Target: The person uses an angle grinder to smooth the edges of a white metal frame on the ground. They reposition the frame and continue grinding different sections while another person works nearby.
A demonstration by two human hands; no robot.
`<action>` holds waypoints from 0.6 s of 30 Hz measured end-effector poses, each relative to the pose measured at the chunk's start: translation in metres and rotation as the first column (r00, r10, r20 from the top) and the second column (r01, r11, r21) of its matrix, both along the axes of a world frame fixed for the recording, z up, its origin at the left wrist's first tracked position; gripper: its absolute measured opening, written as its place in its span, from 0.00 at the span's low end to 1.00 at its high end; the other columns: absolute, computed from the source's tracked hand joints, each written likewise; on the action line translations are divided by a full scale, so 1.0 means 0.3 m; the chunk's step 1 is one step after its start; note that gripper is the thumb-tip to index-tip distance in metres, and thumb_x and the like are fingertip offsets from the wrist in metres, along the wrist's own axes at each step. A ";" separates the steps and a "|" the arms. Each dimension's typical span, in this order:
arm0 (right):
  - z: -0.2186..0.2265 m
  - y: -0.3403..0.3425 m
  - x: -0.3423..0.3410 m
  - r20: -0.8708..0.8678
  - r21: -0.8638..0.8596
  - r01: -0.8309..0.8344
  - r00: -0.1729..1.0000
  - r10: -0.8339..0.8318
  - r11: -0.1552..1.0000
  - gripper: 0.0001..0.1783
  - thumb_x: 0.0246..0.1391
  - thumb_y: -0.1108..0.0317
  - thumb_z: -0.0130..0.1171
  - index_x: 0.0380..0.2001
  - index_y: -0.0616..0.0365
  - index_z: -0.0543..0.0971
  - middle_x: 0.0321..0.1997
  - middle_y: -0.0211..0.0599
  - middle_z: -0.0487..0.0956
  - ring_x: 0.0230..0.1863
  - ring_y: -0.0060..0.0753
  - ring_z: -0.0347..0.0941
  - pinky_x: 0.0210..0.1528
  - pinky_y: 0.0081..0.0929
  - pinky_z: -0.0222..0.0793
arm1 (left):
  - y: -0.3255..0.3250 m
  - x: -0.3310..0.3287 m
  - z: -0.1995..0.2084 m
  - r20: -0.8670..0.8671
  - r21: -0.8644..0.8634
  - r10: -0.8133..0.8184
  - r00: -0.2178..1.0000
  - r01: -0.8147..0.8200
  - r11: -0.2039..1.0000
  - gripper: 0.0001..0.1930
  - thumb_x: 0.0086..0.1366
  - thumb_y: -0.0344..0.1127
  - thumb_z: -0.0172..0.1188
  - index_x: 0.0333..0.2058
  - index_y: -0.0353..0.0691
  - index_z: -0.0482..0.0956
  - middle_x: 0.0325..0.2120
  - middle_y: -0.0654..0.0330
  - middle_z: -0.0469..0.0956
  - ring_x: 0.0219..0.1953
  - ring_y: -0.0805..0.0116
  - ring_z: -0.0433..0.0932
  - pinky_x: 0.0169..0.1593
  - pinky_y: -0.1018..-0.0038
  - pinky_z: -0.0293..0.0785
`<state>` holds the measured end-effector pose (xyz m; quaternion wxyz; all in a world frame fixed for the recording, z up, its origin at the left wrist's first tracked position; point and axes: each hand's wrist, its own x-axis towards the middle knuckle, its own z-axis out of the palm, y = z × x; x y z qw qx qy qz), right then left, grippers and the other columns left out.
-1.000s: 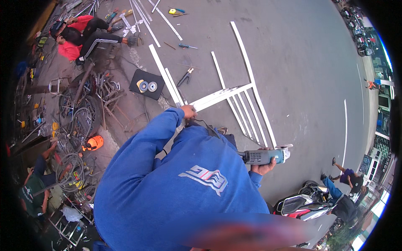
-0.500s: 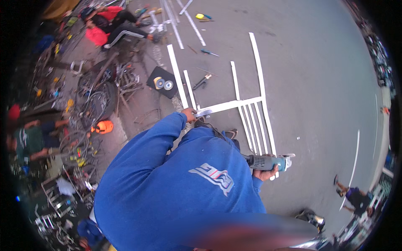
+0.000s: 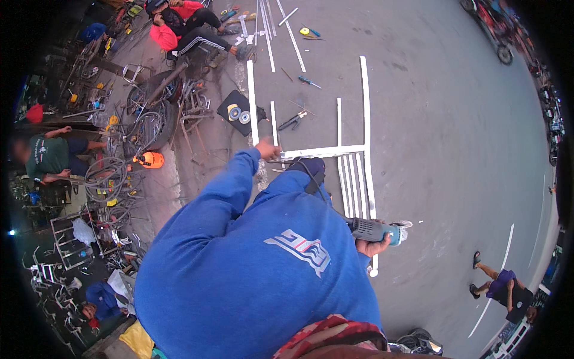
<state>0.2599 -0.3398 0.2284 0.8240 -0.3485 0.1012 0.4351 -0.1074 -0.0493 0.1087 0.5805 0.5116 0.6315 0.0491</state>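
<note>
My right hand [image 3: 372, 246] is wrapped round the body of an angle grinder [image 3: 375, 231], teal at the head and dark grey behind, with its disc pointing right. The grinder is above the lower end of a long white bar [image 3: 367, 107]. My left hand [image 3: 267, 149] is slightly blurred, its fingers apart, by the left end of a white crossbar [image 3: 323, 152]. That crossbar reaches the long bar on the right, and several thin white slats [image 3: 354, 185] run down from it. Another long white bar [image 3: 252, 96] and a short one [image 3: 274, 122] lie near my left hand.
Grinding discs [image 3: 239, 115] rest on a black mat [image 3: 232, 100]. Pliers [image 3: 293, 121] and a screwdriver [image 3: 310, 82] lie on the pavement. An orange container [image 3: 149, 160], tyres and scrap crowd the left. A seated person [image 3: 185, 27], a walking person [image 3: 508, 287] and a motorcycle [image 3: 499, 30] are around.
My left hand has shifted off the crossbar's end, to the left and upward. The grinder remains in my right hand. The view has turned, and a motorcycle has appeared at the upper right.
</note>
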 end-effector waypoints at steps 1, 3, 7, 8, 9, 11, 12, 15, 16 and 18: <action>-0.007 0.001 0.011 0.002 0.031 -0.021 1.000 0.021 0.999 0.28 0.44 0.55 0.64 0.46 0.60 0.70 0.44 0.42 0.75 0.47 0.42 0.72 0.55 0.46 0.68 | 0.053 -0.031 0.032 0.010 0.032 0.116 0.993 -0.116 0.993 0.37 0.58 0.41 0.62 0.62 0.33 0.57 0.33 0.50 0.82 0.28 0.64 0.82 0.30 0.67 0.78; -0.025 0.006 0.014 -0.082 0.011 -0.042 0.996 0.042 0.999 0.28 0.43 0.55 0.62 0.45 0.60 0.71 0.43 0.43 0.75 0.46 0.43 0.71 0.53 0.45 0.69 | 0.147 -0.089 0.087 -0.026 0.178 0.083 0.996 -0.077 0.981 0.41 0.57 0.42 0.65 0.63 0.29 0.56 0.32 0.51 0.82 0.29 0.66 0.82 0.32 0.69 0.78; -0.055 0.074 0.057 -0.012 -0.025 -0.017 1.000 0.016 1.000 0.27 0.42 0.54 0.61 0.42 0.60 0.71 0.41 0.43 0.75 0.43 0.43 0.71 0.50 0.43 0.69 | 0.312 0.078 0.041 -0.018 0.096 -0.137 0.990 0.138 0.986 0.33 0.54 0.40 0.67 0.56 0.31 0.70 0.40 0.46 0.80 0.37 0.61 0.82 0.43 0.67 0.79; -0.066 0.108 0.066 0.012 -0.069 0.023 1.000 -0.022 0.997 0.27 0.41 0.54 0.61 0.42 0.61 0.71 0.40 0.43 0.74 0.42 0.42 0.71 0.50 0.43 0.69 | 0.342 0.170 -0.007 -0.071 0.086 -0.270 0.960 0.275 0.957 0.36 0.52 0.45 0.69 0.56 0.30 0.70 0.43 0.45 0.79 0.42 0.59 0.81 0.46 0.67 0.78; -0.067 0.133 0.073 -0.008 -0.093 0.014 1.000 -0.014 0.996 0.27 0.41 0.54 0.61 0.42 0.61 0.71 0.40 0.43 0.74 0.42 0.42 0.71 0.50 0.43 0.69 | 0.348 0.260 -0.067 -0.059 0.070 -0.291 0.955 0.294 0.953 0.39 0.50 0.48 0.69 0.57 0.30 0.69 0.46 0.44 0.77 0.46 0.56 0.79 0.49 0.66 0.76; -0.062 0.172 0.073 -0.047 -0.131 -0.005 0.999 -0.001 0.991 0.28 0.41 0.54 0.61 0.42 0.62 0.71 0.39 0.43 0.74 0.42 0.42 0.71 0.50 0.42 0.69 | 0.336 0.460 -0.197 -0.135 -0.030 -0.435 0.890 0.435 0.900 0.44 0.47 0.53 0.70 0.58 0.31 0.68 0.53 0.42 0.73 0.55 0.52 0.73 0.57 0.64 0.70; -0.071 0.210 0.059 0.075 -0.415 0.205 0.979 -0.191 0.887 0.28 0.42 0.54 0.61 0.42 0.62 0.71 0.39 0.42 0.74 0.42 0.42 0.71 0.50 0.42 0.69 | 0.329 0.554 -0.265 -0.211 -0.135 -0.553 0.806 0.537 0.833 0.47 0.45 0.56 0.71 0.59 0.32 0.67 0.57 0.41 0.69 0.60 0.50 0.69 0.62 0.64 0.66; -0.033 0.262 0.054 -0.019 -0.450 0.136 0.987 -0.161 0.883 0.28 0.42 0.54 0.61 0.42 0.63 0.71 0.39 0.42 0.75 0.42 0.42 0.71 0.51 0.41 0.70 | 0.271 0.736 -0.416 -0.100 -0.187 -0.731 0.675 0.709 0.680 0.51 0.43 0.59 0.71 0.61 0.33 0.65 0.62 0.43 0.64 0.64 0.47 0.62 0.66 0.63 0.59; -0.027 0.291 0.055 -0.007 -0.391 0.109 0.993 -0.121 0.914 0.29 0.42 0.54 0.61 0.43 0.63 0.71 0.39 0.43 0.75 0.42 0.42 0.71 0.51 0.41 0.70 | 0.244 0.768 -0.440 -0.189 0.011 -0.724 0.664 0.738 0.674 0.45 0.45 0.58 0.70 0.56 0.32 0.71 0.57 0.41 0.69 0.60 0.46 0.68 0.63 0.62 0.64; 0.013 0.308 0.040 0.025 -0.447 0.152 0.987 -0.158 0.881 0.29 0.43 0.53 0.62 0.44 0.64 0.71 0.40 0.44 0.75 0.43 0.42 0.71 0.51 0.41 0.70 | 0.240 0.807 -0.449 -0.191 -0.039 -0.706 0.682 0.713 0.700 0.38 0.46 0.56 0.68 0.51 0.33 0.76 0.52 0.41 0.73 0.55 0.46 0.73 0.59 0.61 0.68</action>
